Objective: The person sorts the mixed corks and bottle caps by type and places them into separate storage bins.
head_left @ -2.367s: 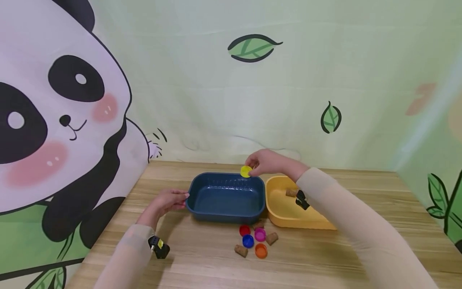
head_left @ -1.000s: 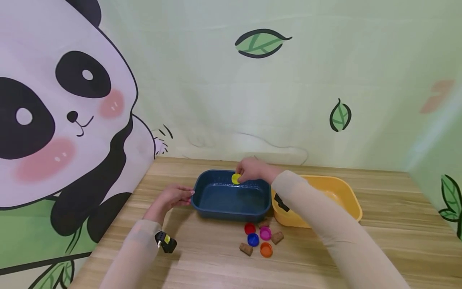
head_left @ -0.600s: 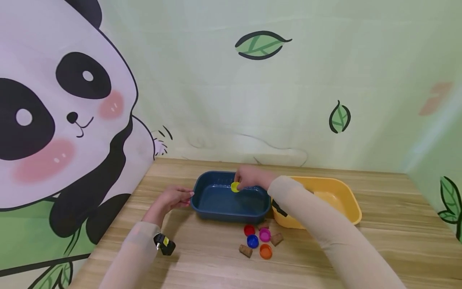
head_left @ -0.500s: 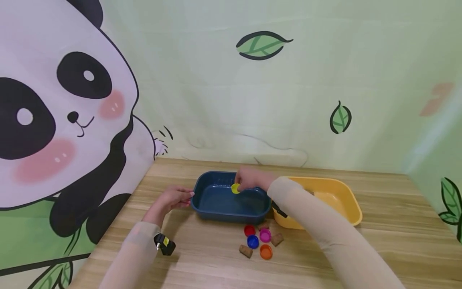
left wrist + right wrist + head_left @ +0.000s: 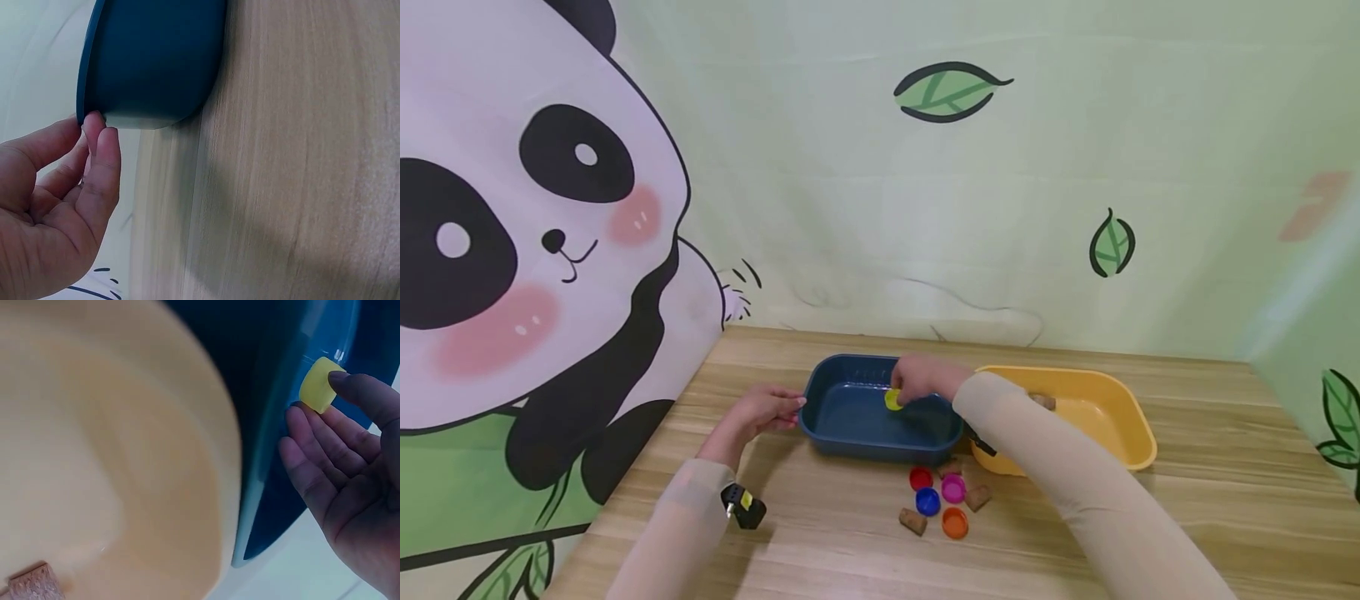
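Pinching yellow cap [image 5: 317, 387] between thumb and fingers of right hand [image 5: 353, 481], within blue tray [image 5: 850, 417]; pinching its rim with left hand [image 5: 59, 225], for steadiness; best lowered fully before release.

No text, brand or number can be read. A small yellow sticker [image 5: 747, 500] is fixed on the black wrist camera [image 5: 751, 515], behind the left grip [image 5: 763, 410] on the person's side; it is too small to show any wording. Along the far inner wall of the dark blue basin [image 5: 842, 422], just left of the right grip [image 5: 925, 377], runs a row of faint marks [image 5: 867, 375]; lettering or mere texture, it cannot be told. Well right of and above the right grip, the printed backdrop [image 5: 1037, 167] bears a pale red blocky shape [image 5: 1313, 206], not legible as a letter.
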`<action>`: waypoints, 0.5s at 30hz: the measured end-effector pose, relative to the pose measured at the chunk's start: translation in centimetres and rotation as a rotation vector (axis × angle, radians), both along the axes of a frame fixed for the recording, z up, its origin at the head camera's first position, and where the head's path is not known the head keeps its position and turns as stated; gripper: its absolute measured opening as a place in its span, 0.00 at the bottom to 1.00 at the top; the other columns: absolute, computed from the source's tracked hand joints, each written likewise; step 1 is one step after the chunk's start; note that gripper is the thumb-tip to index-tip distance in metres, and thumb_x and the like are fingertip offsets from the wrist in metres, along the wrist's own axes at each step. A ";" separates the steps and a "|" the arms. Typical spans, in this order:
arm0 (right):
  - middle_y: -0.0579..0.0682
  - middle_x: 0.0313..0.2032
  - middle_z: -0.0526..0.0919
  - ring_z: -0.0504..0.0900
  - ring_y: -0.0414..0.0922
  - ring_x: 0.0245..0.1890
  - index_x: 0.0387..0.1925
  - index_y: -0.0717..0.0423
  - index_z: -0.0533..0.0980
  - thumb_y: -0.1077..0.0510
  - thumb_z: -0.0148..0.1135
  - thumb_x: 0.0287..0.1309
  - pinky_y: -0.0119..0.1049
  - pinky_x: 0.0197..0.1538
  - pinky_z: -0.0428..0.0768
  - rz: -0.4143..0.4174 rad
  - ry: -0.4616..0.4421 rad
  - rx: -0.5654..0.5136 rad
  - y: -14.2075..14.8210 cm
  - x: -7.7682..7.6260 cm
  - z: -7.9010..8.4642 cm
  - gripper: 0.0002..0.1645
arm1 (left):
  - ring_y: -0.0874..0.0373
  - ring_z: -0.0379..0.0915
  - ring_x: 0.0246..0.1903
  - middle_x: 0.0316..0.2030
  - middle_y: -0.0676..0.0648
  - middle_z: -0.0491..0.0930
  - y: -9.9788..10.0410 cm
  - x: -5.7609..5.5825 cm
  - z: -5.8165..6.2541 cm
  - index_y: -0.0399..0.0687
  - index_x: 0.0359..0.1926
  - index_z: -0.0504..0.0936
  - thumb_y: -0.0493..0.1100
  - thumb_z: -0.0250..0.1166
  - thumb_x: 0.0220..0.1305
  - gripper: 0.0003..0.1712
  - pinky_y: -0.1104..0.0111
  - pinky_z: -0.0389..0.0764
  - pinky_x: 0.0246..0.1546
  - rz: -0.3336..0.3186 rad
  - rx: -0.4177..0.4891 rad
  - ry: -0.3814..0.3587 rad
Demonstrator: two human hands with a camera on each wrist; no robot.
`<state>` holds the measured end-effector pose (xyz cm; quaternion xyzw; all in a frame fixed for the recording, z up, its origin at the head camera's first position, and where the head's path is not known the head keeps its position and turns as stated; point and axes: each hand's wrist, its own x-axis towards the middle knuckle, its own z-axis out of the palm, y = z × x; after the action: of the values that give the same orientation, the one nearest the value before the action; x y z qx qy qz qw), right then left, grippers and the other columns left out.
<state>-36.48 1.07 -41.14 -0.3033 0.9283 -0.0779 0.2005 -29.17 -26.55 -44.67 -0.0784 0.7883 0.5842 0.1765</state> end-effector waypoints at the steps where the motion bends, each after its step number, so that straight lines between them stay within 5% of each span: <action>1: 0.55 0.48 0.87 0.79 0.44 0.39 0.51 0.60 0.84 0.57 0.69 0.65 0.40 0.54 0.85 0.000 -0.002 0.007 0.0 0.0 -0.1 0.16 | 0.67 0.78 0.25 0.25 0.55 0.81 0.0 0.0 0.0 0.20 0.64 0.71 0.36 0.57 0.76 0.24 0.77 0.85 0.31 -0.002 0.001 0.003; 15: 0.54 0.43 0.87 0.77 0.41 0.34 0.48 0.60 0.84 0.58 0.69 0.64 0.37 0.50 0.84 0.018 -0.030 0.058 -0.1 -0.1 -0.6 0.14 | 0.66 0.78 0.25 0.24 0.55 0.81 0.0 0.1 0.0 0.20 0.63 0.72 0.36 0.59 0.75 0.24 0.76 0.86 0.32 0.006 0.013 0.005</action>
<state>-36.55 1.02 -41.75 -0.3044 0.9242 -0.0538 0.2240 -29.07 -26.55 -44.70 -0.0784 0.7846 0.5901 0.1733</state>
